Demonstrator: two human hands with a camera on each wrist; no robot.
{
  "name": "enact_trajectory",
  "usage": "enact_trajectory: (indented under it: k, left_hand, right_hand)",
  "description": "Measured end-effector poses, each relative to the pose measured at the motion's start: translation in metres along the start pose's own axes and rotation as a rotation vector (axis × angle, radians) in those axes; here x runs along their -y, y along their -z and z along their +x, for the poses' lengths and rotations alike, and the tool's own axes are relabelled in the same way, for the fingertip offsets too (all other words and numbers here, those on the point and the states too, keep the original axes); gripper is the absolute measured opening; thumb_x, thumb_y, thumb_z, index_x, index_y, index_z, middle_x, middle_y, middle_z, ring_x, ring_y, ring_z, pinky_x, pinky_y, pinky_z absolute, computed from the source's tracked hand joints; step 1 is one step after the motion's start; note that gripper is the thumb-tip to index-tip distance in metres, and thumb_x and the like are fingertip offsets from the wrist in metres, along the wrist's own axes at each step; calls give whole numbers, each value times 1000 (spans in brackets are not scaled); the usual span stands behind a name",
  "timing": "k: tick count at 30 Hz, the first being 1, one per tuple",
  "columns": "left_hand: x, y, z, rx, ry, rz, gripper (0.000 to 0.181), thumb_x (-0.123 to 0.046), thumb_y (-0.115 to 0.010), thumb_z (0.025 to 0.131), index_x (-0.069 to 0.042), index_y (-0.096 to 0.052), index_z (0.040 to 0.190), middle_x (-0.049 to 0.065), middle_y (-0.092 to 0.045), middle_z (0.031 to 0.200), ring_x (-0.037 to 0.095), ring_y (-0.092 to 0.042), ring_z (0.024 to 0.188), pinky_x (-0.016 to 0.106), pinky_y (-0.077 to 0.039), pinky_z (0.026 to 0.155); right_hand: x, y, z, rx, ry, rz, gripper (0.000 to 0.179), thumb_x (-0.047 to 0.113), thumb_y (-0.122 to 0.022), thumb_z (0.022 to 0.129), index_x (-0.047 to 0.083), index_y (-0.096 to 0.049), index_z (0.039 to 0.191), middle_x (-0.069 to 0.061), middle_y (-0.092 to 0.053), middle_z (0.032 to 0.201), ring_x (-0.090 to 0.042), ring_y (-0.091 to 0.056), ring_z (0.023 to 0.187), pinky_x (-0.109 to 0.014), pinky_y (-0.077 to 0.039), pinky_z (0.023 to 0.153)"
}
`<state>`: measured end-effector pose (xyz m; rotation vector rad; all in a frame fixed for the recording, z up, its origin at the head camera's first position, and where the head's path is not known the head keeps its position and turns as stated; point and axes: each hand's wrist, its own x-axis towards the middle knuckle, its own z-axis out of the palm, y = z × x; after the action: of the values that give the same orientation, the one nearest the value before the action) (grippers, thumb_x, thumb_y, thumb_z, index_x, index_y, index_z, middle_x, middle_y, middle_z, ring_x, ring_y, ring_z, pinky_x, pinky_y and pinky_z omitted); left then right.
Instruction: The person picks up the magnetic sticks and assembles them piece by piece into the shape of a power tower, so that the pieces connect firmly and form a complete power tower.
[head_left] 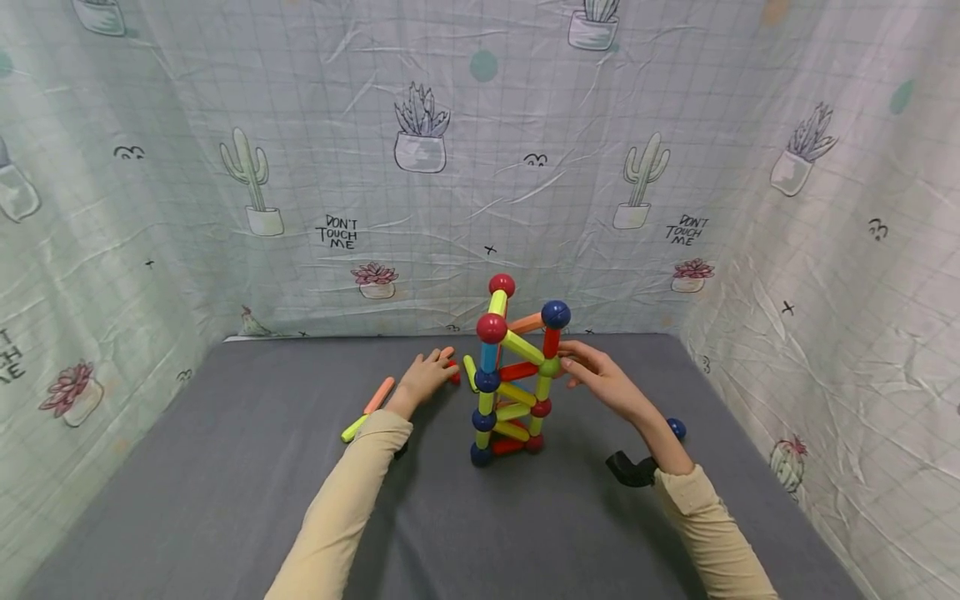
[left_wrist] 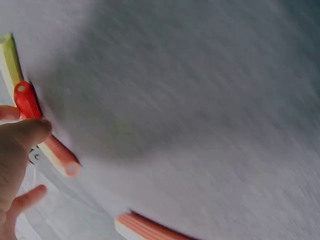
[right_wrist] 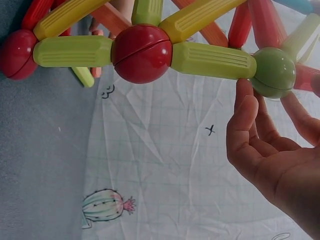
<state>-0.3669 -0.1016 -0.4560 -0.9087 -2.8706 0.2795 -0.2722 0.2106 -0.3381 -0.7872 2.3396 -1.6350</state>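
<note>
A tower of magnetic sticks and balls (head_left: 486,402) stands upright mid-table, with red balls and a blue ball (head_left: 556,314) on top. My right hand (head_left: 611,385) is at its right side, fingertips curled about the green ball (right_wrist: 275,73); one finger reaches the red stick (head_left: 551,342) above. To the tower's left, my left hand (head_left: 424,382) is over loose sticks. In the left wrist view its thumb and a finger lie at either side of a red stick (left_wrist: 28,102), partly covering it. A yellow-green stick (left_wrist: 10,62) and an orange stick (left_wrist: 62,159) adjoin it.
Another orange stick (head_left: 379,395) and a yellow-green stick (head_left: 354,428) lie left of my left forearm. A loose blue ball (head_left: 677,429) sits beside my right forearm. A black strap (head_left: 630,469) hangs at the right wrist. A printed curtain (head_left: 450,208) borders the grey table (head_left: 225,500).
</note>
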Motion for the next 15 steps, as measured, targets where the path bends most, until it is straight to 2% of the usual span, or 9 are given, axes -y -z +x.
enact_trajectory:
  k: [4, 9, 12, 13, 15]
  left_hand:
    - [4, -1, -6, -37, -33, 73, 34, -2, -51, 86, -21, -55, 114, 9, -42, 136, 33, -40, 121, 50, -42, 88]
    - [9, -13, -8, -95, -58, 130, 43, -2, -48, 88, -21, -47, 127, 2, -37, 141, 29, -41, 124, 49, -44, 88]
    - [11, -26, -5, -134, -68, 184, 47, -8, -48, 89, -26, -42, 132, -4, -38, 140, 25, -43, 124, 45, -46, 84]
    - [22, -58, 7, -166, -75, 197, 46, -14, -45, 92, -30, -38, 134, -6, -34, 143, 25, -39, 126, 47, -46, 84]
    - [22, -61, 7, -186, -82, 163, 43, -17, -47, 91, -29, -42, 132, -5, -39, 140, 27, -40, 125, 48, -46, 82]
  right_hand:
    - [0, 1, 0, -6, -2, -5, 37, 17, -38, 96, 6, -40, 131, -20, -45, 128, -4, -56, 93, -27, -48, 74]
    - [-1, 1, 0, -10, 0, -2, 40, 24, -41, 95, 4, -40, 130, -21, -46, 125, -4, -56, 91, -26, -48, 73]
    - [-1, 0, 1, -11, 6, -5, 39, 22, -41, 95, 3, -40, 130, -21, -46, 124, -5, -56, 91, -26, -48, 73]
    - [-1, 0, 2, -10, 6, -7, 39, 22, -41, 95, 3, -40, 130, -21, -46, 124, -5, -56, 91, -26, -48, 73]
    - [-1, 0, 3, -9, 9, -12, 39, 21, -41, 95, 4, -41, 130, -21, -46, 124, -7, -57, 92, -27, -48, 73]
